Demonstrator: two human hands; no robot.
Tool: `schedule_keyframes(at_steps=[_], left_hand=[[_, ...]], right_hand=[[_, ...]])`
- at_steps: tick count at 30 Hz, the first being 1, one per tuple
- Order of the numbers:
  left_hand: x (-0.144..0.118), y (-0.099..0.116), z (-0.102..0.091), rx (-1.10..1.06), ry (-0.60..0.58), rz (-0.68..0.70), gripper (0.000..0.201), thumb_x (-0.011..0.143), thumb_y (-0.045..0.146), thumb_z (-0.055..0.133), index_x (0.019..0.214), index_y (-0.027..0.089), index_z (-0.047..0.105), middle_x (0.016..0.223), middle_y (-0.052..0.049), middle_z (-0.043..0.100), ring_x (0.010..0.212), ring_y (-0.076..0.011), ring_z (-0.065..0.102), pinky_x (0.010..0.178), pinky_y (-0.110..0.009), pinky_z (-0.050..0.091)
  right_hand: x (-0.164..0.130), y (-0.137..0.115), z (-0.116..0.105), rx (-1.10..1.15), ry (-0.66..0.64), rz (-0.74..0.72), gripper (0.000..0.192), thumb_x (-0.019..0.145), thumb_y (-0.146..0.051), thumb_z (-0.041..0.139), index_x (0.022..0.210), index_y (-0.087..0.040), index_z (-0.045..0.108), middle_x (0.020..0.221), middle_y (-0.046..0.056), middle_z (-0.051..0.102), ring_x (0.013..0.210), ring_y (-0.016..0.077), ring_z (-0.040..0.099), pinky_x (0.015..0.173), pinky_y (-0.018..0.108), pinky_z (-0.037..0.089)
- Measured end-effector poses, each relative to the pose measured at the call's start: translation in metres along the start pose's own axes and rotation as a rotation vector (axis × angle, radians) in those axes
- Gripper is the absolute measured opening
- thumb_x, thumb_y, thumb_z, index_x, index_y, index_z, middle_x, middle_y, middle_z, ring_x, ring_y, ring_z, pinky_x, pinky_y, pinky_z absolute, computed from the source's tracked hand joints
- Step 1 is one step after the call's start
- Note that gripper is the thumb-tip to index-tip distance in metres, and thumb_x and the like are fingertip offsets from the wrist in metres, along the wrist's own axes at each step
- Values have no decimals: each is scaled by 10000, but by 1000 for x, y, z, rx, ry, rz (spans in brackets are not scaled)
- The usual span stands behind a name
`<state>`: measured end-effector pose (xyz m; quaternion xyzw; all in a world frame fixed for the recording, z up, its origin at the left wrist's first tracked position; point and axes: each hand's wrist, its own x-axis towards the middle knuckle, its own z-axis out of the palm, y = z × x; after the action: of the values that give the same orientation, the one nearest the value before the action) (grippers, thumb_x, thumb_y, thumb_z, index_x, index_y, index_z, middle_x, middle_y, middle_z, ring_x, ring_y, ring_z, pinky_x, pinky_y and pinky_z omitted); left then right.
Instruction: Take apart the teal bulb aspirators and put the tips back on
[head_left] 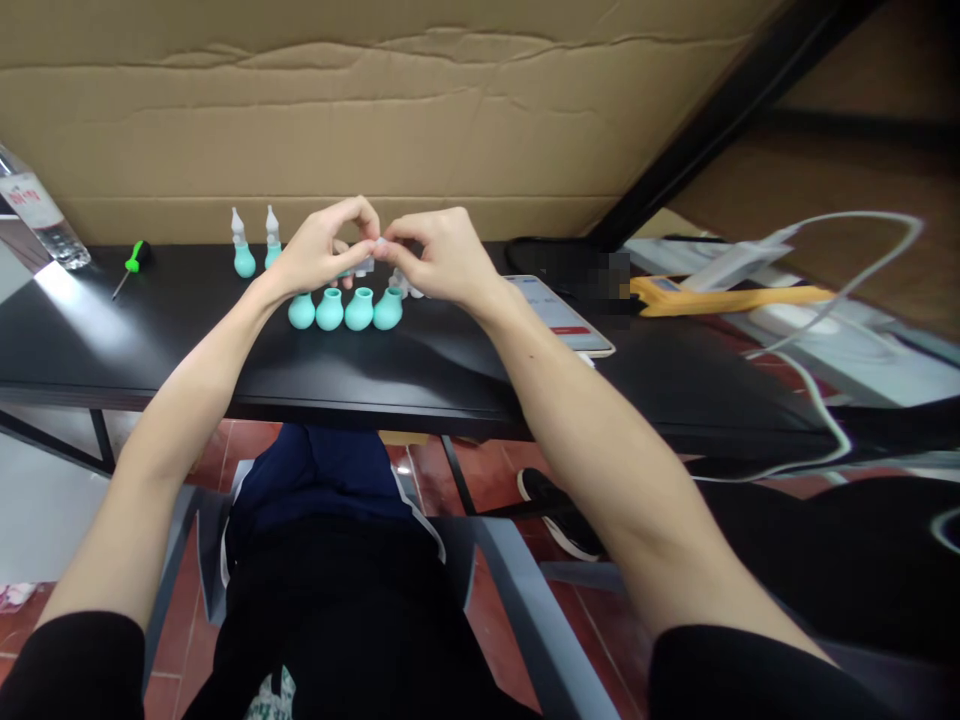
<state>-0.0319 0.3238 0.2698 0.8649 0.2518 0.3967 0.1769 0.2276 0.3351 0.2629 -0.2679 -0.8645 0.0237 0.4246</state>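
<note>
Forearms extended | left hand (322, 250), right hand (442, 255): fingertips pinched together on small clear piece (379, 243) | above teal bulbs (345, 309)

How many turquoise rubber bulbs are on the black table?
6. Four bulbs without tips stand in a row below the hands; two with tips stand behind, to the left. The hands may hide more.

The left hand (324, 247) and right hand (441, 253) pinch one small clear piece (379, 245) above four teal bulbs (345, 309)
</note>
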Motion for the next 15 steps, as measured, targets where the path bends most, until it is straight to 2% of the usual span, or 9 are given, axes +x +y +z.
schedule_keyframes(at_steps=[7, 10, 15], left_hand=[[-1, -1, -1, -65, 11, -52, 454, 1204, 597, 755, 1353, 175, 681, 1244, -70, 713, 1032, -225, 900, 876, -364, 738], [-1, -2, -2, -75, 1, -66, 512, 1201, 653, 761, 1352, 174, 665, 1213, -65, 712, 1079, -244, 906, 905, -374, 740], [0, -1, -1, -70, 14, -62, 539, 1190, 700, 769, 1330, 191, 665, 1134, -39, 710, 1045, -242, 908, 894, -381, 740]], right_hand=[[2, 0, 2, 3, 37, 6, 727, 1112, -970, 589, 865, -303, 740, 780, 91, 724, 765, 329, 633, 798, 515, 530], [2, -1, 4, 0, 52, 6, 713, 1120, -954, 595, 891, -301, 766, 788, 94, 733, 794, 343, 661, 817, 523, 553], [3, 1, 5, 12, 72, 6, 633, 1158, -874, 619, 950, -305, 804, 823, 100, 763, 839, 361, 705, 833, 536, 583]])
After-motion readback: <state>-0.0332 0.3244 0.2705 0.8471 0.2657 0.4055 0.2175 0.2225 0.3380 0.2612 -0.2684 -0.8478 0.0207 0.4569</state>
